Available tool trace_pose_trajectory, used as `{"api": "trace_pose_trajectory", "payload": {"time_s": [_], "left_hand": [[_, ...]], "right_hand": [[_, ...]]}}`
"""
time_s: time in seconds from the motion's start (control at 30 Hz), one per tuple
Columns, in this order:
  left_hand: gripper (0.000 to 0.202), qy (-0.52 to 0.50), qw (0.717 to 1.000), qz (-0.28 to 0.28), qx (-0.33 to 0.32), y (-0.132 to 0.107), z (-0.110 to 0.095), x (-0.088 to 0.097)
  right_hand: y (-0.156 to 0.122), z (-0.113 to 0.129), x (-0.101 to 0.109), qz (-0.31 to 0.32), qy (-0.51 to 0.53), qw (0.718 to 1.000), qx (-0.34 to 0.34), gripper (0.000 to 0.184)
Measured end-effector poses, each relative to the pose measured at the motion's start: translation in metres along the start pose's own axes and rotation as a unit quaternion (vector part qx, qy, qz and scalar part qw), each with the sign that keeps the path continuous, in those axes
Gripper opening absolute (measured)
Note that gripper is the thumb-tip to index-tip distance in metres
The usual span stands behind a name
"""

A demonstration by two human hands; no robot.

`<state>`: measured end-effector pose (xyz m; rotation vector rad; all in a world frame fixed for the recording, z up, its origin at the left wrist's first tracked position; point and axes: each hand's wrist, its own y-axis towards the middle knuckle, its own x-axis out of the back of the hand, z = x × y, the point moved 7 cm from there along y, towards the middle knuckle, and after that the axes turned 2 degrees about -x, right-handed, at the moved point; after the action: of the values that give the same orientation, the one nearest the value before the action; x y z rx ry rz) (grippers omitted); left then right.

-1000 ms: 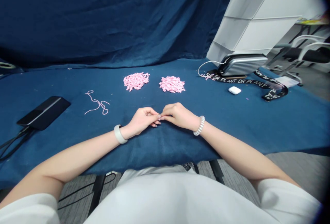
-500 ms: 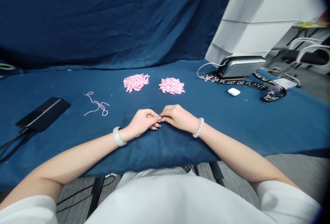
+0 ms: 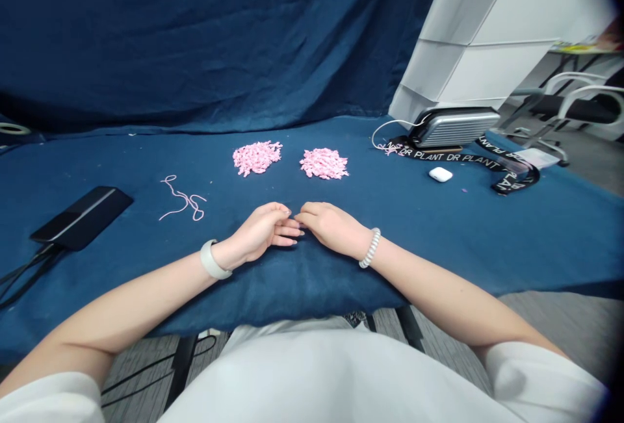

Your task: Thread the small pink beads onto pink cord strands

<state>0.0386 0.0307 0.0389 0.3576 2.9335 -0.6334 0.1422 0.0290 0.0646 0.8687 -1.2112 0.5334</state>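
My left hand [image 3: 268, 229] is turned partly palm up above the blue cloth, its lower fingers stretched out and apart; nothing shows in it. Its fingertips meet or nearly meet those of my right hand [image 3: 334, 228]. The right hand is palm down with fingers bent and pressed together; whatever they pinch is hidden or too small to see. Beyond the hands lie two heaps of small pink twisted pieces, a left heap [image 3: 257, 158] and a right heap [image 3: 324, 164]. A loose pink cord [image 3: 185, 201] lies in curls to the left.
A black flat device [image 3: 82, 216] with cables lies at left. At right are a silver ribbed case [image 3: 458, 129], a black lettered strap [image 3: 448, 159] and a small white case [image 3: 441, 175]. A blue curtain [image 3: 219, 39] hangs behind, beside a white panelled block [image 3: 478, 39].
My left hand has shifted slightly left and opened its fingers, the palm turning up. My right hand has moved a little left. The heaps and the cord have stayed put.
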Motion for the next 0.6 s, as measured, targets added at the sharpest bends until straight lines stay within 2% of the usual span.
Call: {"api": "trace_pose_trajectory", "payload": {"time_s": [0.17,0.33,0.47,0.6], "left_hand": [[0.020,-0.029,0.999,0.010,0.019,-0.004,0.003,-0.002],[0.017,-0.080,0.996,0.007,0.036,-0.008,0.007,-0.004],[0.011,-0.181,0.980,-0.006,0.081,-0.011,0.018,-0.008],[0.008,-0.252,0.966,-0.009,0.059,-0.013,0.018,-0.010]], "right_hand": [[0.000,-0.002,-0.004,0.017,-0.017,1.000,0.013,0.017],[-0.001,-0.003,0.000,-0.001,-0.031,1.000,0.003,0.022],[-0.003,-0.003,0.007,-0.053,-0.064,0.997,-0.002,0.026],[-0.006,-0.004,0.014,-0.134,-0.069,0.988,-0.017,0.030]]}}
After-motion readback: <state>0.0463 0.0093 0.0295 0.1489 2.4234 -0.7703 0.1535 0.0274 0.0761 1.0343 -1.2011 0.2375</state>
